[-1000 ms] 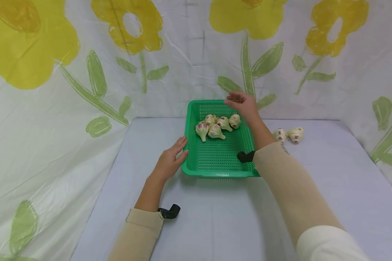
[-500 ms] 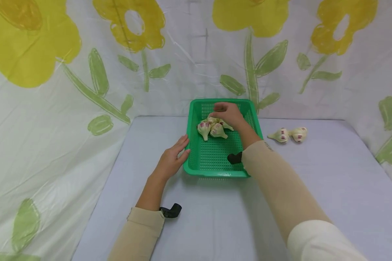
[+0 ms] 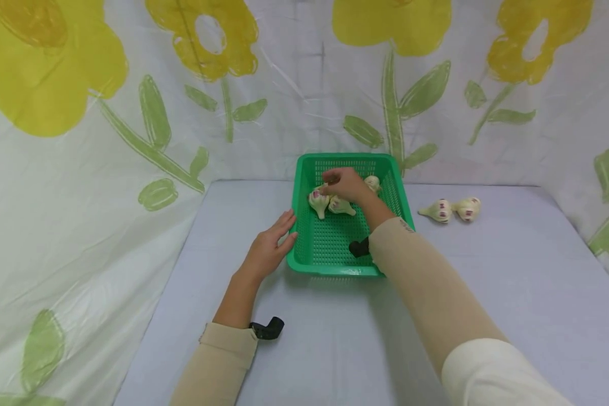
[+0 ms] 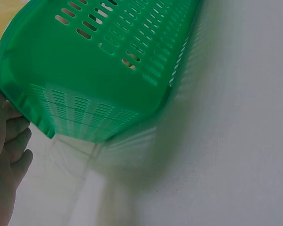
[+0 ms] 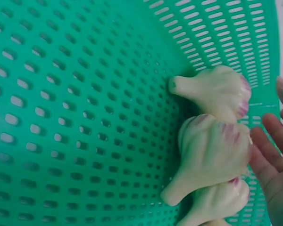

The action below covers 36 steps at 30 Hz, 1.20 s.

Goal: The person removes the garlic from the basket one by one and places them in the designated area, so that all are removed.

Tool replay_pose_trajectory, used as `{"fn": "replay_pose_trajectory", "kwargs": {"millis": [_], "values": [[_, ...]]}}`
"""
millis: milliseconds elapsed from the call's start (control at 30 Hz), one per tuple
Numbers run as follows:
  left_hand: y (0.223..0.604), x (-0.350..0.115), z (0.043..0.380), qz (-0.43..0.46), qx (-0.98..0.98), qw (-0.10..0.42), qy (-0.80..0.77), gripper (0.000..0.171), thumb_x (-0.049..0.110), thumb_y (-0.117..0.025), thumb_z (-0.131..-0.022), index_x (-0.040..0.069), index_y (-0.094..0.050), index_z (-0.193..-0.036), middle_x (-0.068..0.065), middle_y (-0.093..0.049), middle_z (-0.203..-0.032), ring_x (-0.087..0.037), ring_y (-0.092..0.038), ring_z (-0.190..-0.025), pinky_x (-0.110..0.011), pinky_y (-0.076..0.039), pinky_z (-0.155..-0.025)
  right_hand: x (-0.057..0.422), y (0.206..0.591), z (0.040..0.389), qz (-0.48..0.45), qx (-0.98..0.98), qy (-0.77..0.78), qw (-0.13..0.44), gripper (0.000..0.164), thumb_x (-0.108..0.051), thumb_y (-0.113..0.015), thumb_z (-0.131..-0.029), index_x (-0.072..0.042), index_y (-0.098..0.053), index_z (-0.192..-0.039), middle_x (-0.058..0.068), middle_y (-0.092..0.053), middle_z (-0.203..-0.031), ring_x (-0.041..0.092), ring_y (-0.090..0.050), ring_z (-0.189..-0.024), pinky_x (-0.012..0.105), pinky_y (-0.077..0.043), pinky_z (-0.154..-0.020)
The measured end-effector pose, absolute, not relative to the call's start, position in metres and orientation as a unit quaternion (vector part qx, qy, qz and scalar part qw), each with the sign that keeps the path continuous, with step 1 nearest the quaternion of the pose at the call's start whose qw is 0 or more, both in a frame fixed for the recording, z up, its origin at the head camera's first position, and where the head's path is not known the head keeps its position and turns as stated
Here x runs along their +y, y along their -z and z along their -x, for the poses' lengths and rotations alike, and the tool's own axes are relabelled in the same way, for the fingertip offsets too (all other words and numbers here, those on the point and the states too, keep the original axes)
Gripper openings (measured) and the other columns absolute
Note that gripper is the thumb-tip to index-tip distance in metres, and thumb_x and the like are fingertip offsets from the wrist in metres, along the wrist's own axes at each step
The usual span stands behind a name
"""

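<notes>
A green plastic basket [image 3: 335, 272] with slotted walls stands on the table. Inside lie several cream garlic bulbs with purple marks, among them a left bulb [image 3: 318, 203], a front bulb [image 3: 341, 206] and a right bulb [image 3: 373, 182]. My right hand [image 3: 349, 185] reaches over this cluster, hiding part of it. In the right wrist view its loosely spread fingers [image 5: 271, 150] are right beside the largest-looking bulb [image 5: 217, 148]. My left hand [image 3: 268, 248] rests against the basket's left rim, fingers extended; the left wrist view shows its fingers [image 4: 19, 141] by the rim.
Two more garlic bulbs lie side by side on the table right of the basket, a nearer bulb [image 3: 438, 211] and a farther one [image 3: 468, 209]. Behind the pale table [image 3: 325, 338] hangs a white sheet [image 3: 294, 124] painted with yellow flowers.
My right hand has moved left from above the basket's far right rim and lowered over the garlic cluster. My left hand stays at the left rim. The head view has shifted slightly.
</notes>
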<state>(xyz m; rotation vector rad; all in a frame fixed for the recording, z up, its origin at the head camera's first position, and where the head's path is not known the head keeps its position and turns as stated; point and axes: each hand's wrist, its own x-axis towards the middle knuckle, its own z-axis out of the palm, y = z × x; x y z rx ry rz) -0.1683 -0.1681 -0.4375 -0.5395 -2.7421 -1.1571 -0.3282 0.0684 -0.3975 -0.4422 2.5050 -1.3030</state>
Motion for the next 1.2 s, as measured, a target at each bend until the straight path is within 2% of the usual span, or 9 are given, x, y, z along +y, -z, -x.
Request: {"fn": "replay_pose_trajectory", "kwargs": {"millis": [300, 900, 1200], "values": [[0.439, -0.169, 0.169, 0.184, -0.906, 0.06, 0.377, 0.05, 0.033, -0.05, -0.104, 0.011, -0.043, -0.149, 0.005, -0.033, -0.159, -0.015, -0.03, -0.147, -0.039, -0.032, -0.118, 0.061, 0.403, 0.329, 0.173, 0.892, 0.374, 0.183, 0.057, -0.023, -0.072, -0.091, -0.007, -0.052, -0.142, 0.013, -0.056, -0.139, 0.029, -0.053, -0.127, 0.044, -0.05, -0.1], [0.437, -0.168, 0.168, 0.183, -0.904, 0.063, 0.38, 0.051, 0.034, -0.049, -0.104, 0.01, -0.044, -0.148, 0.004, -0.034, -0.158, -0.015, -0.03, -0.147, -0.041, -0.032, -0.118, 0.053, 0.406, 0.33, 0.22, 0.906, 0.306, 0.191, 0.067, -0.02, -0.072, -0.09, -0.007, -0.043, -0.148, 0.015, -0.048, -0.147, 0.032, -0.049, -0.131, 0.047, -0.046, -0.104], [0.437, -0.168, 0.167, 0.18, -0.904, 0.061, 0.382, 0.051, 0.034, -0.05, -0.103, 0.011, -0.044, -0.148, 0.005, -0.034, -0.158, -0.014, -0.03, -0.147, -0.041, -0.032, -0.117, 0.051, 0.411, 0.333, 0.222, 0.913, 0.282, 0.196, 0.068, -0.022, -0.073, -0.09, -0.01, -0.043, -0.149, 0.012, -0.047, -0.149, 0.03, -0.048, -0.133, 0.044, -0.045, -0.107]]}}
